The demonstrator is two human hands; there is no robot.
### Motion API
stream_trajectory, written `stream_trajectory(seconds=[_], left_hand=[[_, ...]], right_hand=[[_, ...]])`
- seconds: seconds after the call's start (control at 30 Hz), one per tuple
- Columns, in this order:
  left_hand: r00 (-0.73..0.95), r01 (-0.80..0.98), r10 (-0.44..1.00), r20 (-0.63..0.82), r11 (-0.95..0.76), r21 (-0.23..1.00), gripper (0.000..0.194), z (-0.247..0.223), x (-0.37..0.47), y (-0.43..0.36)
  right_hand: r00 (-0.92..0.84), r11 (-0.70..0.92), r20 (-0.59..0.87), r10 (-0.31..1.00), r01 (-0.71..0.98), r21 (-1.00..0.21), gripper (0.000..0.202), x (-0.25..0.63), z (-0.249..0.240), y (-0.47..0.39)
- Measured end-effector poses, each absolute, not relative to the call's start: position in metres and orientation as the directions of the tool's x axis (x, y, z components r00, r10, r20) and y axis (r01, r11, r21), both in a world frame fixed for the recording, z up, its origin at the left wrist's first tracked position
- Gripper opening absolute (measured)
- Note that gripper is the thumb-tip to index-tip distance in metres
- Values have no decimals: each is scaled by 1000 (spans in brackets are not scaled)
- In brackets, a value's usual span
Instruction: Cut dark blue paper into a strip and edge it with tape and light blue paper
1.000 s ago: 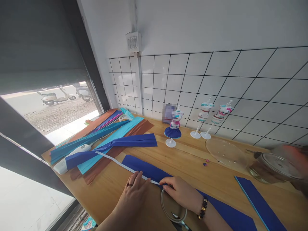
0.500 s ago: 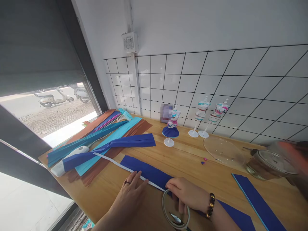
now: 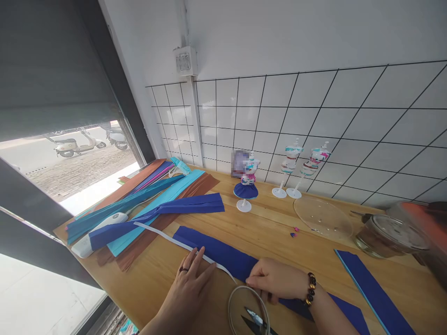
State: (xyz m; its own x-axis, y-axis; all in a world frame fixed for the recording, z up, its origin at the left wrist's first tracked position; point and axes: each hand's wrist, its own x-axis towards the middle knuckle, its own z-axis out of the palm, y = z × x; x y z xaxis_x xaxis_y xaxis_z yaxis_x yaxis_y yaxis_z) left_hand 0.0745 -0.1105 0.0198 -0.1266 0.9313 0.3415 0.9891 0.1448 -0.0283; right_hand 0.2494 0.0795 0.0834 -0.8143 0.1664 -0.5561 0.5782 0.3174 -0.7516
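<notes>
My left hand point(image 3: 192, 284) lies flat, fingers spread, over a narrow white tape point(image 3: 162, 232) and the lower edge of a dark blue fabric strip point(image 3: 216, 249). A black ring is on one finger. My right hand point(image 3: 279, 281), with a beaded bracelet on the wrist, is closed in a pinch on the strip's lower edge farther right. Between the hands the tape curves off the strip toward a ring-shaped tape roll point(image 3: 229, 307). Open scissors point(image 3: 256, 317) lie partly behind that ring. My right hand covers part of the strip.
Blue, turquoise and brown fabric strips point(image 3: 188, 204) overlap at left, over a white glue-gun-like device point(image 3: 82, 246). Small dress forms point(image 3: 246, 179) stand by the tiled wall. At right are a clear plate point(image 3: 323, 216), a glass pot point(image 3: 387, 235) and another blue strip point(image 3: 370, 286).
My right hand has shifted slightly right along the strip. The tape roll has moved a little left and down, and the tape now bends away from the strip. My left hand stays put.
</notes>
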Motion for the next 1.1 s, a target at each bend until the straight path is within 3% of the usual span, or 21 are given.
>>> stream_trajectory(seconds=[0.2, 0.3, 0.5, 0.9, 1.1], left_hand=[[-121, 990, 944, 308, 139, -38, 37, 21, 75, -111], [-117, 989, 944, 309, 138, -46, 38, 23, 75, -111], [-114, 990, 943, 312, 133, -38, 35, 28, 77, -111], [-103, 990, 939, 328, 128, -53, 35, 24, 75, -111], [-77, 989, 950, 303, 110, -95, 35, 26, 75, -111]], right_hand=[[-815, 514, -304, 494, 556, -653, 19, 243, 73, 91], [-790, 582, -202, 579, 574, -576, 20, 241, 69, 92], [-768, 608, -246, 591, 625, -490, 3, 243, 60, 96], [-760, 617, -228, 609, 634, -466, 10, 245, 60, 99], [-797, 645, -136, 589, 565, -515, 19, 235, 62, 89]])
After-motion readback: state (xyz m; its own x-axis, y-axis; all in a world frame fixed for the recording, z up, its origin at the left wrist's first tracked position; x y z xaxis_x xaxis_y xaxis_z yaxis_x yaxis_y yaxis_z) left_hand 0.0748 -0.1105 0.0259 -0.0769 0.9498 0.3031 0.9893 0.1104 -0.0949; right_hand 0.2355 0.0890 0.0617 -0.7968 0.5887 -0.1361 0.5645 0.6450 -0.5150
